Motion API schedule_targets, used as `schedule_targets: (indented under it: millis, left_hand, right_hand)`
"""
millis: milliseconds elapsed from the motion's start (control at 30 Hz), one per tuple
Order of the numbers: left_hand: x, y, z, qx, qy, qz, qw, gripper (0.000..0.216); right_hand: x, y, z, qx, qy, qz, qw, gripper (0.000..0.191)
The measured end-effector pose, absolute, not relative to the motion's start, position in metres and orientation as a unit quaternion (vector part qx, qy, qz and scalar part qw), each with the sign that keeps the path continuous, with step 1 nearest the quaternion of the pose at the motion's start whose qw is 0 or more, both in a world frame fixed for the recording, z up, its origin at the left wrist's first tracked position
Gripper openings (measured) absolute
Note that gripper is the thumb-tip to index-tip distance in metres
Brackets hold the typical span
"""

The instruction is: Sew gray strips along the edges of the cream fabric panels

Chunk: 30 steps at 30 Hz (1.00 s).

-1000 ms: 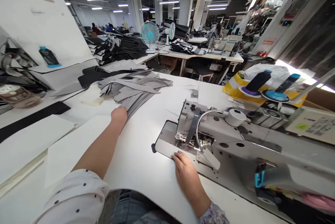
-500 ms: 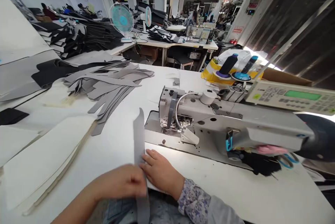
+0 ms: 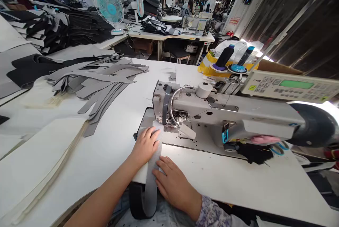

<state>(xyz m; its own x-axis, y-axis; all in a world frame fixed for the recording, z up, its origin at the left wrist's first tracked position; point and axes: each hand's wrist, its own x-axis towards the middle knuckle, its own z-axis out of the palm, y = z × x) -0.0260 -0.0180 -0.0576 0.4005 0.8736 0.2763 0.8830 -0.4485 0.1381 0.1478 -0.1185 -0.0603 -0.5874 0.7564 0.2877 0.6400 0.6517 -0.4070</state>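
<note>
A long grey fabric strip (image 3: 152,174) runs from the sewing machine's needle area down over the table's front edge, where it curls and shows a black underside. Its far end lies under the head of the sewing machine (image 3: 197,105). My left hand (image 3: 145,145) rests flat on the strip just in front of the needle area, fingers stretched out. Nearer the table edge, my right hand (image 3: 176,184) lies with extended fingers along the strip's right side, fingertips touching it. The needle itself is too small to make out.
Left of the machine lies a pile of grey strips (image 3: 103,82), with cream-white sheets (image 3: 45,159) nearer me. Thread spools (image 3: 224,57) and a control panel (image 3: 291,85) stand behind the machine. Blue-handled scissors (image 3: 278,148) lie under its arm. A fan (image 3: 109,7) stands beyond.
The strip has moved right and its far end is now under the machine head. My left hand has moved forward and flattened onto it. The camera view has shifted slightly.
</note>
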Motion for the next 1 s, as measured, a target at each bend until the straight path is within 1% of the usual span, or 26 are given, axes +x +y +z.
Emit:
schedule_targets:
  millis: [400, 567, 733, 867, 933, 1000]
  left_hand:
    - [-0.027, -0.015, -0.055, -0.850, -0.509, -0.135, 0.010, 0.039]
    - [-0.024, -0.006, -0.054, -0.842, -0.523, -0.126, 0.025, 0.038]
    - [-0.023, 0.006, -0.055, -0.846, -0.518, -0.117, 0.041, 0.037]
    - [-0.025, 0.008, -0.054, -0.854, -0.506, -0.111, 0.038, 0.035]
    - [-0.037, 0.006, -0.050, -0.854, -0.508, -0.109, 0.034, 0.035]
    - [-0.067, 0.004, -0.041, -0.841, -0.529, -0.109, 0.036, 0.037]
  right_hand:
    - [0.147, -0.115, -0.060, -0.388, -0.877, 0.159, 0.234, 0.020]
    - [0.145, -0.103, -0.063, -0.389, -0.874, 0.162, 0.243, 0.019]
    - [0.142, -0.094, -0.063, -0.390, -0.869, 0.167, 0.254, 0.020]
    - [0.141, -0.092, -0.065, -0.398, -0.865, 0.157, 0.261, 0.025]
    - [0.141, -0.093, -0.066, -0.400, -0.865, 0.150, 0.263, 0.027]
    - [0.141, -0.093, -0.065, -0.400, -0.867, 0.143, 0.260, 0.029]
